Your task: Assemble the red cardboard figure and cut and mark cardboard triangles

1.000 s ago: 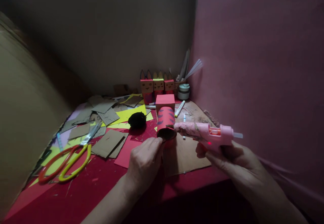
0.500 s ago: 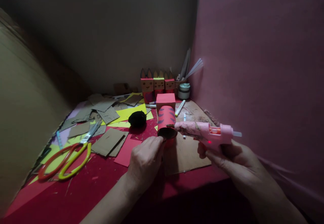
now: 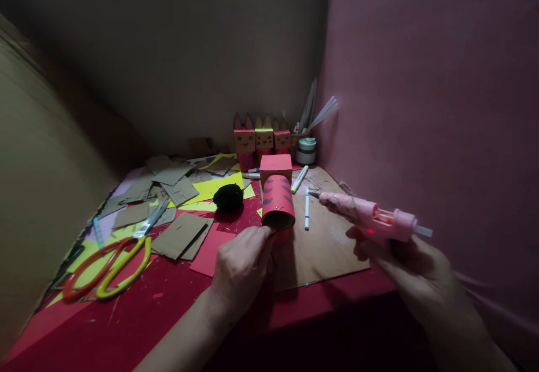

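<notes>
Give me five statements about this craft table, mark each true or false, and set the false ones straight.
1. The right hand holds the pink glue gun. True.
2. The left hand grips the scissors. False: it holds the red tube by its near rim; the scissors lie off to the left.
3. The glue gun's nozzle touches the tube. False: it is apart from it, to the right.
4. Three figures with pointed ears stand at the back. True.
5. The black bundle lies left of the tube. True.
</notes>
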Action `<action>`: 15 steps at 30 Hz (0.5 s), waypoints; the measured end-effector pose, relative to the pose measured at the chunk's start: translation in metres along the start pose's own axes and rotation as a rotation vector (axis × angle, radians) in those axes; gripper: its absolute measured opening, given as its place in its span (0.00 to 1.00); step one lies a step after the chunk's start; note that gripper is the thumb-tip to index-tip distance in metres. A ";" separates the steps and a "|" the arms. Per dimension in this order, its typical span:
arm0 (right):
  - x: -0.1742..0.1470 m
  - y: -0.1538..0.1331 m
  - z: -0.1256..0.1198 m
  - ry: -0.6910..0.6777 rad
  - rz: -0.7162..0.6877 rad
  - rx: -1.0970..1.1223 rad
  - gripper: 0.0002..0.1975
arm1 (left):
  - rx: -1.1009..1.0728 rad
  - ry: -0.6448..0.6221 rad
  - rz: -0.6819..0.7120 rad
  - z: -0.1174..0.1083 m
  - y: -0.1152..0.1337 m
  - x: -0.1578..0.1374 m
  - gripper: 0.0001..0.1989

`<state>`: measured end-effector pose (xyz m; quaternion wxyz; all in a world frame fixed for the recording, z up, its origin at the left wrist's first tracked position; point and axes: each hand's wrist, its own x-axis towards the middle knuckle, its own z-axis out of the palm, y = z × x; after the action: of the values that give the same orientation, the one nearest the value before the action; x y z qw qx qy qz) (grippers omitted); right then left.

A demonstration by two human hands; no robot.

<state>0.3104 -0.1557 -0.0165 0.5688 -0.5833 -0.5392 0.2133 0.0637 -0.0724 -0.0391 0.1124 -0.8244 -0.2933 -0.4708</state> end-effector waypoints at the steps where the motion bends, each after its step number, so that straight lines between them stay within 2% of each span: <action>1: 0.003 0.009 0.000 0.027 -0.052 -0.076 0.15 | -0.014 0.007 -0.005 -0.001 0.000 0.000 0.06; 4: 0.015 0.036 0.001 0.081 -0.184 -0.401 0.22 | -0.061 0.029 -0.032 -0.008 0.004 0.000 0.05; 6: 0.023 0.052 0.002 0.108 -0.165 -0.690 0.26 | -0.079 0.038 -0.064 -0.013 0.008 0.000 0.05; 8: 0.029 0.061 0.004 0.065 -0.102 -0.921 0.28 | -0.124 0.047 -0.140 -0.017 0.012 -0.001 0.04; 12: 0.031 0.059 0.005 -0.097 -0.072 -1.154 0.26 | -0.318 0.030 -0.358 -0.019 0.015 -0.004 0.06; 15: 0.030 0.044 0.001 -0.117 -0.134 -1.205 0.24 | -0.381 0.014 -0.430 -0.019 0.012 -0.006 0.07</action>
<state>0.3365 -0.1197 -0.0453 0.1205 -0.7548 -0.6308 -0.1339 0.0551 -0.0932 -0.0324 -0.1449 -0.7464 -0.3669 -0.5360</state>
